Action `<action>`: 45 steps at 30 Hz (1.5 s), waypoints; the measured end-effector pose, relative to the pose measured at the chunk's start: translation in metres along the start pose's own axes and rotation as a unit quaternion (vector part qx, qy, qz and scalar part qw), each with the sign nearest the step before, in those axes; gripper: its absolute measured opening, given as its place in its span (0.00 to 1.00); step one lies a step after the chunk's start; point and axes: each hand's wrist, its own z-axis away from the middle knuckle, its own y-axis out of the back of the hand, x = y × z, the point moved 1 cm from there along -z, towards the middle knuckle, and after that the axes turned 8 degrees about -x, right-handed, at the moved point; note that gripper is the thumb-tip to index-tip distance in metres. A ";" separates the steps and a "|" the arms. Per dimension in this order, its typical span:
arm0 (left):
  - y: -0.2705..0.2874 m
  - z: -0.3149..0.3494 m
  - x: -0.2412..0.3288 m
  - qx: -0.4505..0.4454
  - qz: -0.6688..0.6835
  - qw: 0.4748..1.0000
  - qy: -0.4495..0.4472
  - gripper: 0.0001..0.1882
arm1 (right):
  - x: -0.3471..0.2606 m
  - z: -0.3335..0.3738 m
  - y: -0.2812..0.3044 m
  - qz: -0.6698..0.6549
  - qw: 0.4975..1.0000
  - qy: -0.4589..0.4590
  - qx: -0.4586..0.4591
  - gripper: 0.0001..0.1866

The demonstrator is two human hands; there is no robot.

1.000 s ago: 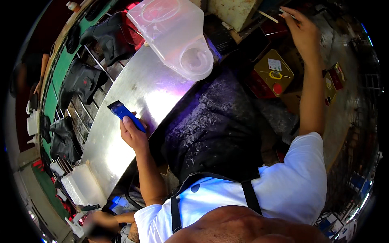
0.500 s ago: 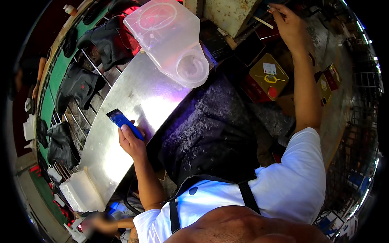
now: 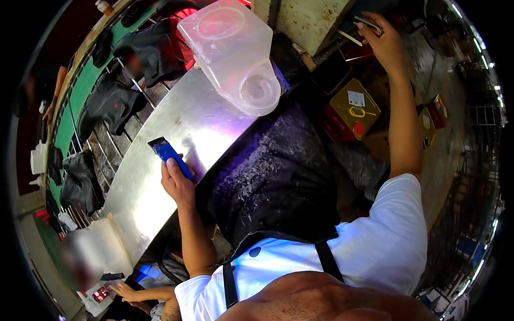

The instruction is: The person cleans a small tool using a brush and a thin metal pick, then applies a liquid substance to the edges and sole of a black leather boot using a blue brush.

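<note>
Closest to you, your dark apron [image 3: 278,198] spreads over your lap, sprinkled with pale scraps [image 3: 262,144]; it seems worn to catch such bits. Just left of it, your left hand [image 3: 178,179] grasps a blue tool [image 3: 174,159], the fingers wrapped round the lower handle and the thumb along its face. The tool's wide dark end points up and to the left, out past your fingertips, so the grip looks chosen to leave that end free. Hand and tool are over the shiny metal tabletop [image 3: 166,120], near its edge on your side. A white tub [image 3: 119,243] is at the tabletop's lower left end. At its other end sits a translucent container [image 3: 227,45], its round, cup-like part turned toward you, probably for easy reach. Farther off, your right arm stretches up and to the right, where your right hand [image 3: 383,43] pinches a slim thing [image 3: 369,24], well apart from the blue tool; whether the pale stick [image 3: 349,38] beside it is gripped too, I cannot tell. Below that hand is a gold tin [image 3: 348,104]. Beyond the tabletop, black boots [image 3: 110,104] lie across metal rods [image 3: 101,147], which seem to hold them off the floor.
</note>
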 end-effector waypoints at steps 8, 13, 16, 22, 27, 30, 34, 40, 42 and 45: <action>0.009 -0.002 -0.004 0.003 0.005 0.997 0.081 0.23 | -0.053 0.068 0.003 0.146 0.951 0.109 0.250 0.13; -0.003 0.014 0.034 -0.082 0.080 0.989 0.091 0.26 | -0.117 0.155 -0.127 0.026 0.957 0.280 -0.074 0.10; -0.025 0.026 0.049 -0.152 0.179 0.969 0.083 0.24 | -0.148 0.182 -0.209 -0.056 0.907 0.375 -0.181 0.24; -0.058 0.036 0.074 -0.116 0.209 0.970 0.042 0.16 | -0.180 0.155 -0.240 -0.047 0.857 0.496 -0.133 0.21; -0.063 0.034 0.094 -0.173 0.146 0.974 -0.011 0.16 | -0.174 0.134 -0.232 -0.060 0.843 0.526 -0.093 0.16; -0.055 0.028 0.095 -0.206 0.089 0.970 -0.091 0.18 | -0.178 0.115 -0.209 -0.009 0.870 0.479 -0.116 0.14; -0.038 0.015 0.082 -0.236 0.003 0.964 -0.119 0.19 | -0.193 0.064 -0.186 -0.308 0.917 0.214 -0.138 0.13; 0.000 -0.004 0.048 -0.180 0.030 0.982 0.040 0.16 | -0.202 -0.053 -0.196 -0.536 0.813 0.048 -0.222 0.19; 0.014 -0.008 0.038 -0.153 0.027 0.987 0.036 0.16 | -0.197 -0.071 -0.206 -0.566 0.790 0.000 -0.238 0.20; 0.034 -0.014 0.024 -0.110 0.041 0.992 0.054 0.15 | -0.203 -0.070 -0.224 -0.549 0.807 -0.027 -0.216 0.21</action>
